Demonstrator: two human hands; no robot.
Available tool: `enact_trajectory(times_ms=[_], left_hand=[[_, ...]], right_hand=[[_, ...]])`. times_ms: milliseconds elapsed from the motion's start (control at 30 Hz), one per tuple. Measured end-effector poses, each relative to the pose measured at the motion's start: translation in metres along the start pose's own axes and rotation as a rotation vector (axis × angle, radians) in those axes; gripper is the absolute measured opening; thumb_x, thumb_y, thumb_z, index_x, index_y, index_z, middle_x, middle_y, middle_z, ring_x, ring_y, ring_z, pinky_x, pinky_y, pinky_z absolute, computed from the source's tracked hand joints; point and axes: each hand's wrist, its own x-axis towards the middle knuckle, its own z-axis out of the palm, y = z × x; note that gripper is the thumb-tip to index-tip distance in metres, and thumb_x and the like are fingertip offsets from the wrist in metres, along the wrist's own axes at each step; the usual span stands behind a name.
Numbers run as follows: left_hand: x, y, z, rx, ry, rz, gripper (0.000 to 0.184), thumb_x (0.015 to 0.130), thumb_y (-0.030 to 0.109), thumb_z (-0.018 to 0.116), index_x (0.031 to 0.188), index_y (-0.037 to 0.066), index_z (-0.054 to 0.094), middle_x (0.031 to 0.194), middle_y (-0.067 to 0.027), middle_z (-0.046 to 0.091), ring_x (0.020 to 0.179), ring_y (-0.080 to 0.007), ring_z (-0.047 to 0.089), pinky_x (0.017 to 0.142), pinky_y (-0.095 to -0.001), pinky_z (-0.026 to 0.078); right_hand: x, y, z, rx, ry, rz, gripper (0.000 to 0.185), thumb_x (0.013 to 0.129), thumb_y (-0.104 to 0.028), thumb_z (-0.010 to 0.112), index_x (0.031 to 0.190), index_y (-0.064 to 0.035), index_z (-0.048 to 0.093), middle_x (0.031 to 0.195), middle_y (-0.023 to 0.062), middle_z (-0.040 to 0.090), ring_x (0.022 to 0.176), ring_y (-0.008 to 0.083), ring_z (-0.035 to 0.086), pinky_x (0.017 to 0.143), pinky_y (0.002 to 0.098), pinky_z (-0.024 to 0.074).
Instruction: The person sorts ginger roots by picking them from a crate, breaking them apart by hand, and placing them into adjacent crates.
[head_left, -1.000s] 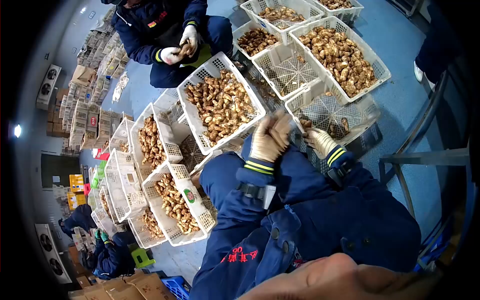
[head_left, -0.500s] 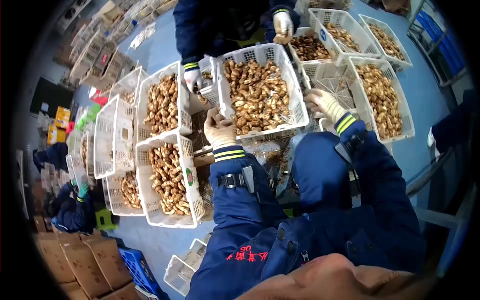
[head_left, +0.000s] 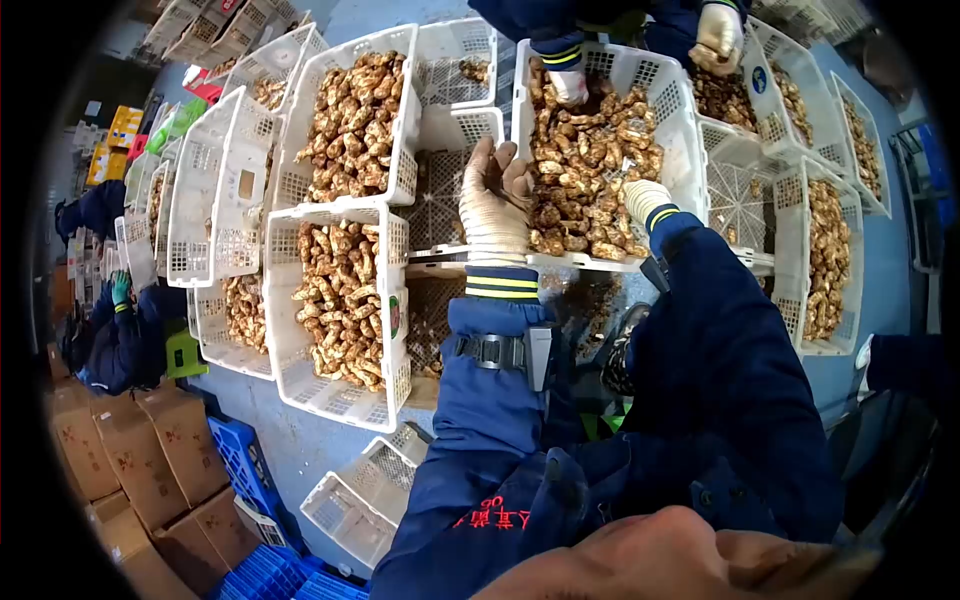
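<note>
My left hand [head_left: 495, 200], in a cream glove with dirty fingertips, is raised at the left edge of the central white crate [head_left: 685, 150]. Its fingers are slightly curled and apart, and nothing shows in them. My right hand [head_left: 645, 203], also gloved, reaches into that crate. Its fingertips rest down among the brown mushrooms [head_left: 590, 205], so what they grip, if anything, is hidden. Across the crate, a co-worker's gloved hand [head_left: 569, 87] is at the mushrooms, and the co-worker's other hand [head_left: 719, 38] hangs near the crate's far right corner.
White crates of mushrooms stand on the left [head_left: 283, 300] and on the right [head_left: 856, 260]. A small white crate [head_left: 345, 512] lies at the lower left, near cardboard boxes [head_left: 130, 450] and blue plastic pallets [head_left: 240, 465]. Another person [head_left: 125, 335] sits at the far left.
The view has turned towards the left. My left hand has moved up beside the central crate, and my right hand has come down into its mushrooms. A co-worker's hand has moved into that crate.
</note>
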Motion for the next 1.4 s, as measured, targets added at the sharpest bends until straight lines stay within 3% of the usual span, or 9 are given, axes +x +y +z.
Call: enact_trajectory(times_ms=[267,367,600,700,833,933,1033,1233,1400], left_hand=[[0.015,0.0,-0.008,0.027,0.012,-0.049,0.027,0.094,0.02,0.053,0.114,0.003,0.059,0.099,-0.0106,0.067,0.074,-0.0179,0.068,0.057,-0.0248,0.059],[0.017,-0.003,-0.009,0.018,-0.05,-0.077,0.028,0.094,0.021,0.052,0.115,0.003,0.058,0.099,-0.0106,0.067,0.075,-0.018,0.068,0.057,-0.0249,0.059],[0.017,-0.019,0.001,0.128,-0.023,-0.118,0.027,0.092,0.021,0.058,0.113,0.005,0.058,0.093,-0.0115,0.067,0.071,-0.0182,0.068,0.054,-0.0219,0.057],[0.017,-0.03,0.008,0.152,0.024,-0.136,0.025,0.091,0.02,0.06,0.111,0.005,0.058,0.091,-0.0113,0.068,0.067,-0.0171,0.067,0.05,-0.0206,0.056],[0.02,-0.041,-0.002,0.182,-0.107,-0.177,0.025,0.092,0.022,0.059,0.112,0.007,0.058,0.094,-0.0106,0.067,0.071,-0.0171,0.065,0.055,-0.0221,0.055],[0.016,-0.05,0.001,0.39,0.002,-0.108,0.032,0.093,0.027,0.057,0.119,0.009,0.053,0.104,-0.0078,0.063,0.084,-0.0179,0.061,0.067,-0.0299,0.053],[0.021,-0.06,-0.007,0.562,0.072,-0.187,0.048,0.091,0.045,0.055,0.123,0.01,0.048,0.106,-0.0076,0.057,0.088,-0.0212,0.056,0.069,-0.0364,0.052],[0.034,-0.066,-0.023,0.335,-0.159,-0.235,0.032,0.095,0.032,0.052,0.113,0.006,0.054,0.097,-0.0111,0.062,0.074,-0.018,0.064,0.063,-0.0332,0.059],[0.016,-0.048,-0.002,0.315,-0.096,-0.243,0.039,0.092,0.043,0.057,0.109,0.008,0.056,0.089,-0.0091,0.066,0.063,-0.0133,0.062,0.045,-0.0225,0.051]], right_hand=[[0.057,0.009,0.012,0.306,0.025,0.322,0.051,0.098,-0.037,0.03,0.113,-0.0003,0.062,0.098,0.0184,0.069,0.096,0.0352,0.065,0.084,0.0438,0.0501],[0.066,0.017,0.031,0.015,-0.065,-0.023,0.055,0.095,-0.047,0.039,0.119,-0.0026,0.06,0.121,0.0207,0.06,0.109,0.0326,0.06,0.093,0.0425,0.0459],[0.023,0.019,-0.026,-0.013,-0.184,0.084,0.054,0.094,-0.05,0.04,0.125,-0.0095,0.059,0.127,0.0128,0.059,0.114,0.0315,0.058,0.095,0.0468,0.0459],[0.022,0.026,-0.006,-0.07,-0.161,-0.237,0.049,0.095,-0.047,0.04,0.12,-0.0108,0.061,0.127,0.0145,0.058,0.112,0.0341,0.058,0.096,0.0469,0.0451],[0.012,0.034,-0.014,0.158,-0.051,-0.135,0.04,0.094,-0.04,0.043,0.12,-0.0162,0.061,0.116,0.0155,0.064,0.106,0.0355,0.06,0.094,0.0435,0.0469],[-0.034,0.021,-0.08,0.965,-0.183,-0.129,0.048,0.093,-0.043,0.052,0.132,-0.0161,0.052,0.107,0.0151,0.066,0.094,0.024,0.064,0.078,0.0321,0.0524],[-0.067,-0.004,-0.109,0.746,0.399,-0.673,0.055,0.094,-0.047,0.051,0.137,-0.0128,0.046,0.099,0.0106,0.067,0.079,0.0171,0.063,0.07,0.0304,0.0506],[-0.118,-0.033,-0.143,1.299,0.075,-0.629,0.056,0.094,-0.047,0.053,0.138,-0.013,0.047,0.1,0.0062,0.068,0.071,0.0081,0.062,0.057,0.0243,0.0494],[-0.018,-0.003,-0.031,0.453,0.303,-0.221,0.036,0.091,-0.028,0.056,0.121,-0.0082,0.06,0.095,0.0164,0.068,0.091,0.0288,0.065,0.078,0.0359,0.0511]])
